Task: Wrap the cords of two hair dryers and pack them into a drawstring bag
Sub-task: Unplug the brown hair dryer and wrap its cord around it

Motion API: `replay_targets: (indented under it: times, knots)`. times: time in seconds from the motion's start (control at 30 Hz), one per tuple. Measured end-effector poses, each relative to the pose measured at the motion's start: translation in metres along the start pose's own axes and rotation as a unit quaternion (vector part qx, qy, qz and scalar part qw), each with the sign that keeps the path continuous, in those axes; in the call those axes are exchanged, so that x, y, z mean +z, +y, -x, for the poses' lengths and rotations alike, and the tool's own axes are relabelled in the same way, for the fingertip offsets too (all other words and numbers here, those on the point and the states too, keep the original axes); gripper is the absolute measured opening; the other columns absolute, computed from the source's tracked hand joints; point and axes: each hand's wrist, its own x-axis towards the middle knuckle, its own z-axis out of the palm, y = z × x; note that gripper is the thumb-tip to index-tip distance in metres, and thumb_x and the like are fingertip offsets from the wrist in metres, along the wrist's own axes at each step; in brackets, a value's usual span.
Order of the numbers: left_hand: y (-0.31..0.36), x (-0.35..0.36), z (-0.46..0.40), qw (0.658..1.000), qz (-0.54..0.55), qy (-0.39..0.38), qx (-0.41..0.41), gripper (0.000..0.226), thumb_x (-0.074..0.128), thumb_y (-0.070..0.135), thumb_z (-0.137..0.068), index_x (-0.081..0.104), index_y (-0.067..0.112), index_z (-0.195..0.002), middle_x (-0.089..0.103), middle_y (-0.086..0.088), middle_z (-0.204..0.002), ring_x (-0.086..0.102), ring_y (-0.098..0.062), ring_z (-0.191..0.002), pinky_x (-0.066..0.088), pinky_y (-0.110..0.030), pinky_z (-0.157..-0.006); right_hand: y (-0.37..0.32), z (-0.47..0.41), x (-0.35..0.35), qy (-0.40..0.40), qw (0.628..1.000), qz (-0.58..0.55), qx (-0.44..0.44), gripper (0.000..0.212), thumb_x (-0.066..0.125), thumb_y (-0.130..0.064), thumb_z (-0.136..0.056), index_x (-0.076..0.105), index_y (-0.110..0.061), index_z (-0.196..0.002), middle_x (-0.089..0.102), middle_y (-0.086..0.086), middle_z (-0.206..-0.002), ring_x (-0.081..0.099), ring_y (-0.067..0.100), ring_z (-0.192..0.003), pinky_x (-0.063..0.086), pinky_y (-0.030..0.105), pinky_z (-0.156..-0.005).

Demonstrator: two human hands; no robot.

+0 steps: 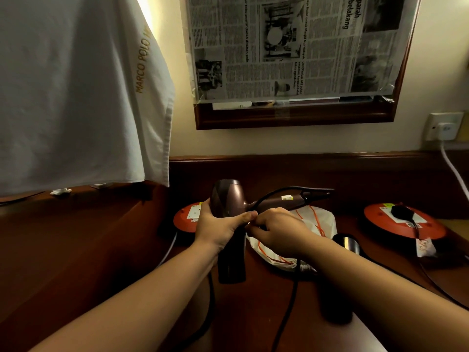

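So from my feed: biggest thing is the white towel (pixel 76 97) hanging over the left side, gold lettering down its edge. Next to it on the wall there's a wood-framed mirror (pixel 294 115) mostly covered in newspaper (pixel 291 47). Everything sits on a dark wooden desk (pixel 253 313).

Two red cable reels on the desk, one behind the left hand (pixel 185 219) and one off to the right (pixel 403 222) with a black plug in it.

The white drawstring bag (pixel 319 219) with orange cord lies flat on the desk, just behind the right hand. A second hair dryer (pixel 346 243) is lying just right of the bag, only partly visible.

The brownish hair dryer (pixel 229 199) is held up above the desk, handle folded out to the right. My left hand (pixel 220 224) is wrapped around its body, thumb across the front. Right hand (pixel 276 229) has fingers curled, pinching the black cord (pixel 291 295) right by the left thumb. The cord loops up along the handle and also trails down off the desk.

A white wall socket (pixel 442 125) at far right has a plug in it.
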Motion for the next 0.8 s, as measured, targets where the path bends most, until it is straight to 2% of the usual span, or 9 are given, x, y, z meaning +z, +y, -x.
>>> replay_targets:
  times: [0.1, 0.23, 0.37, 0.47, 0.53, 0.6, 0.7, 0.77, 0.8]
  knots:
    - [0.000, -0.003, -0.002, 1.000, -0.017, 0.010, -0.008, 0.093, 0.101, 0.047, -0.034, 0.066, 0.017, -0.114, 0.077, -0.006, -0.103, 0.077, -0.025, -0.090, 0.064, -0.035, -0.069, -0.003, 0.002, -0.003, -0.005, 1.000, 0.020, -0.014, 0.032, 0.049, -0.042, -0.101, 0.073, -0.024, -0.089, 0.062, -0.001, -0.067, 0.052, 0.012, -0.056, 0.038, 0.032, -0.052]
    - [0.001, -0.005, -0.001, 0.998, -0.030, 0.024, -0.048, 0.103, 0.100, 0.061, -0.029, 0.067, 0.015, -0.115, 0.078, -0.008, -0.104, 0.078, -0.026, -0.087, 0.066, -0.047, -0.075, -0.010, 0.001, -0.011, 0.012, 0.996, 0.071, -0.052, 0.032, 0.047, -0.044, -0.100, 0.068, -0.025, -0.086, 0.055, -0.006, -0.064, 0.051, 0.011, -0.057, 0.043, 0.034, -0.054]
    - [0.012, -0.006, 0.003, 0.997, -0.002, 0.008, -0.075, 0.116, 0.103, 0.049, -0.025, 0.058, 0.007, -0.124, 0.075, -0.016, -0.106, 0.078, -0.032, -0.085, 0.066, -0.051, -0.072, -0.012, 0.004, -0.014, 0.003, 0.995, 0.083, -0.063, 0.023, 0.047, -0.045, -0.100, 0.059, -0.034, -0.083, 0.051, -0.007, -0.065, 0.048, 0.010, -0.059, 0.049, 0.039, -0.060]
    - [0.018, -0.003, 0.008, 0.998, 0.018, 0.012, -0.055, 0.110, 0.104, 0.038, -0.033, 0.049, 0.012, -0.125, 0.071, -0.011, -0.109, 0.076, -0.029, -0.090, 0.065, -0.043, -0.070, -0.014, 0.004, -0.016, -0.001, 0.995, 0.082, -0.064, 0.028, 0.046, -0.045, -0.101, 0.067, -0.029, -0.093, 0.060, -0.006, -0.071, 0.057, 0.013, -0.065, 0.049, 0.035, -0.059]
    - [0.018, 0.000, 0.009, 0.998, 0.039, 0.027, -0.052, 0.094, 0.100, 0.033, -0.050, 0.046, 0.018, -0.125, 0.067, -0.006, -0.110, 0.073, -0.025, -0.093, 0.061, -0.035, -0.067, -0.016, 0.002, -0.016, 0.010, 0.995, 0.069, -0.074, 0.027, 0.045, -0.044, -0.102, 0.067, -0.028, -0.096, 0.061, -0.008, -0.074, 0.056, 0.009, -0.064, 0.043, 0.029, -0.055]
    - [0.020, 0.001, 0.006, 0.997, 0.053, 0.039, -0.045, 0.079, 0.096, 0.030, -0.064, 0.048, 0.019, -0.126, 0.067, -0.004, -0.110, 0.072, -0.022, -0.092, 0.057, -0.029, -0.063, -0.021, 0.000, -0.014, 0.022, 0.996, 0.038, -0.078, 0.026, 0.046, -0.042, -0.103, 0.064, -0.026, -0.095, 0.059, -0.009, -0.075, 0.053, 0.008, -0.062, 0.041, 0.029, -0.055]
    - [0.024, -0.007, -0.003, 0.998, 0.014, 0.051, -0.022, 0.074, 0.094, 0.029, -0.068, 0.052, 0.014, -0.128, 0.068, -0.002, -0.104, 0.071, -0.017, -0.085, 0.054, -0.021, -0.055, -0.024, 0.001, -0.008, 0.017, 0.996, -0.073, -0.042, 0.034, 0.048, -0.040, -0.104, 0.066, -0.014, -0.093, 0.060, 0.000, -0.072, 0.051, 0.009, -0.059, 0.043, 0.035, -0.057]
    - [0.024, -0.015, -0.008, 0.998, -0.017, 0.051, -0.015, 0.075, 0.094, 0.028, -0.068, 0.052, 0.013, -0.129, 0.068, -0.005, -0.108, 0.071, -0.021, -0.089, 0.058, -0.029, -0.061, -0.016, 0.006, -0.007, -0.028, 0.979, -0.202, 0.024, 0.044, 0.049, -0.042, -0.104, 0.066, -0.003, -0.092, 0.051, 0.000, -0.064, 0.043, 0.006, -0.050, 0.034, 0.025, -0.048]
    - [0.024, -0.020, -0.011, 0.998, -0.024, 0.049, -0.018, 0.077, 0.094, 0.028, -0.067, 0.052, 0.014, -0.130, 0.067, -0.007, -0.111, 0.072, -0.025, -0.092, 0.061, -0.035, -0.067, -0.009, 0.009, -0.006, -0.063, 0.956, -0.278, 0.062, 0.047, 0.051, -0.044, -0.103, 0.064, -0.001, -0.091, 0.045, -0.002, -0.062, 0.038, 0.006, -0.047, 0.030, 0.023, -0.046]
